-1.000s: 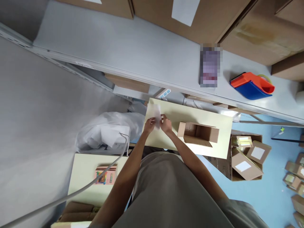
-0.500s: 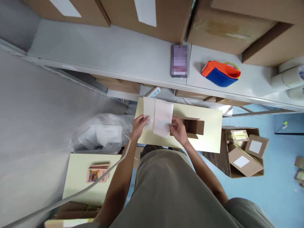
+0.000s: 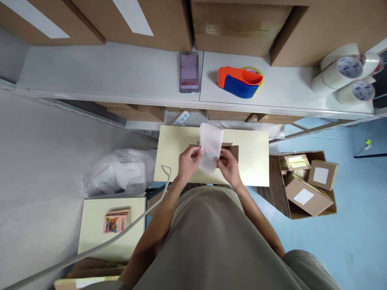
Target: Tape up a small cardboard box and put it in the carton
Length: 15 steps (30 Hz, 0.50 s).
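Between my two hands is a translucent white plastic bag (image 3: 211,147), thin and limp, its contents not clear to see. My left hand (image 3: 190,161) pinches its left edge with thumb and fingers. On the opposite edge my right hand (image 3: 228,165) grips it the same way. Beneath the bag and my hands an open cardboard box (image 3: 233,153) rests on the pale yellow table (image 3: 254,161); the bag and my hands cover much of it.
A grey shelf (image 3: 105,76) crosses ahead, bearing a tape dispenser (image 3: 241,81), tape rolls (image 3: 344,74) and large cartons. At right a big carton (image 3: 276,187) contains smaller boxes. On the left are a plastic sack (image 3: 121,173), a curved pale hose-like tube (image 3: 121,233) and pink packets (image 3: 117,221).
My left hand has moved right, and the flap of the bag that stuck out to the left is now folded over against the rest. The view has shifted rightward.
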Available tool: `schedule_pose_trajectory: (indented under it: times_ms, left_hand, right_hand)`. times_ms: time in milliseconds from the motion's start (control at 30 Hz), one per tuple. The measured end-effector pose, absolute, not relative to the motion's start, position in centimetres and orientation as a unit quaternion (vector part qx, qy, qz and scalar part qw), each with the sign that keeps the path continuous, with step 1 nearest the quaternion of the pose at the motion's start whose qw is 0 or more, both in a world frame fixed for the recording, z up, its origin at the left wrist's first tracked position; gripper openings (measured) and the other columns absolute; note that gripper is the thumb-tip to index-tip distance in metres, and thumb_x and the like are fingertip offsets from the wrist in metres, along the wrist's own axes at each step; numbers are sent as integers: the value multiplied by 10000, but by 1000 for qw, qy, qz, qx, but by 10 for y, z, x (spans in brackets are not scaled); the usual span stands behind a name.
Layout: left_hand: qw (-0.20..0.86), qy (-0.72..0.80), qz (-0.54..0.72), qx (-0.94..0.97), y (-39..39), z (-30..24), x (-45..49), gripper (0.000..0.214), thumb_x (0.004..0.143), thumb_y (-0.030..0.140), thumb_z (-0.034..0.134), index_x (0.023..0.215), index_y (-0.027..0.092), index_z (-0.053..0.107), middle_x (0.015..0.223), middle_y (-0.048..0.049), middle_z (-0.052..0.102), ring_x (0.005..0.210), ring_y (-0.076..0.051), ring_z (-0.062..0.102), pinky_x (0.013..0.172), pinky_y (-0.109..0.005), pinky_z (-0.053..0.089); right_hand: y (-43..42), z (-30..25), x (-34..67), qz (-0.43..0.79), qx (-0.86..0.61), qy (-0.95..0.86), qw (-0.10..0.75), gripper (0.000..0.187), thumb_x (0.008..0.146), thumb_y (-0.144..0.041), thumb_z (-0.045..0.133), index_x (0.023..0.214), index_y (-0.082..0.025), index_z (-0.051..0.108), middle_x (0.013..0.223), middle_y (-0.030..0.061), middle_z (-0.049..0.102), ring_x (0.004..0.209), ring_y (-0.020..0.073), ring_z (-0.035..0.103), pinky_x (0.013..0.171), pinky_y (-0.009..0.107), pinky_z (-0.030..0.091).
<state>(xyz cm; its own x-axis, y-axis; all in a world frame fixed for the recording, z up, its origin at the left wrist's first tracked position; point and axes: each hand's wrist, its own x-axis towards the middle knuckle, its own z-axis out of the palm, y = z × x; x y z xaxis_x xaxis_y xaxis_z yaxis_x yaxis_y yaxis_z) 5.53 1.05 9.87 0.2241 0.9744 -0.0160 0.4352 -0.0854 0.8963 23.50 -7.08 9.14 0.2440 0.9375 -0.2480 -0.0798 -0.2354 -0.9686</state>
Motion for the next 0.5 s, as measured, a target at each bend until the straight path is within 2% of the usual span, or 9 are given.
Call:
schedule_pose_trajectory:
  times_ms: [133,233,367,500]
  left_hand:
    - [434,545,294,654,0,97,81,207,979,417,711,945,219,760,880,-38,825,790,-194,789,777,-284,618]
    - [477,567,268,616,-8,89,98,209,968,406,718,950,213,797,850,-43,832,774,-216,810,745,-296,642]
    - [531,595,231,558,-16,78,115,229,967,380,701,952,193,833,893,-50,849,614,-186,766,591,-275,611]
    - [517,608,192,570,-20,73,119,255,990,336,645,921,199,848,858,-26,848,469,-125,632,538,-262,546]
  right_hand:
    - [-73,107,265,447,-632,-427,468,388,987,-500,693,1289,-259,726,1152,52,821,942,237,804,844,363,685]
    - [-64,119,289,379,-655,-527,386,270,1020,-373,645,1226,-273,788,1184,38,831,1024,252,800,961,382,650]
    - [-44,128,307,312,-666,-639,226,320,1037,-238,606,1281,-313,800,1296,18,815,1130,277,786,1010,387,613]
    - [-30,129,305,286,-660,-683,128,382,1059,-189,568,1344,-331,779,1386,10,781,1195,275,768,1030,381,595]
